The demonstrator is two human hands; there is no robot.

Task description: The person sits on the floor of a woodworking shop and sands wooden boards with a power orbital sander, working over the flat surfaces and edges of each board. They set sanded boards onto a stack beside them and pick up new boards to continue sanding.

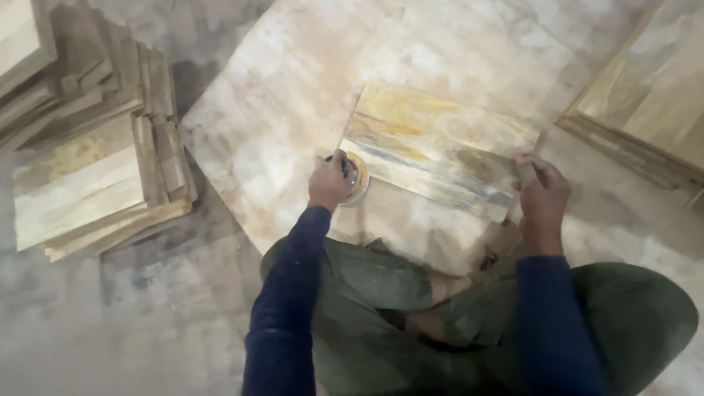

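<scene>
Your view is dim and hazy, washed in warm, soft light. Fine detail smears throughout, the lower left corner blurs most, and shadows stay faint.

Both arms are covered by long dark navy sleeves, reaching down to the wrists. Cuffs are plain, no buttons or markings seen. Pale dust specks are scattered on the left sleeve (mostly along the forearm). The left hand (329, 183) and right hand (541, 196) are bare, no gloves worn. Legs are clad in olive-green trousers, fabric creased and dulled by a light dust film. The trouser leg on the left side is drawn up, leaving a stretch of lower leg uncovered. Footwear cannot be made out.
</scene>
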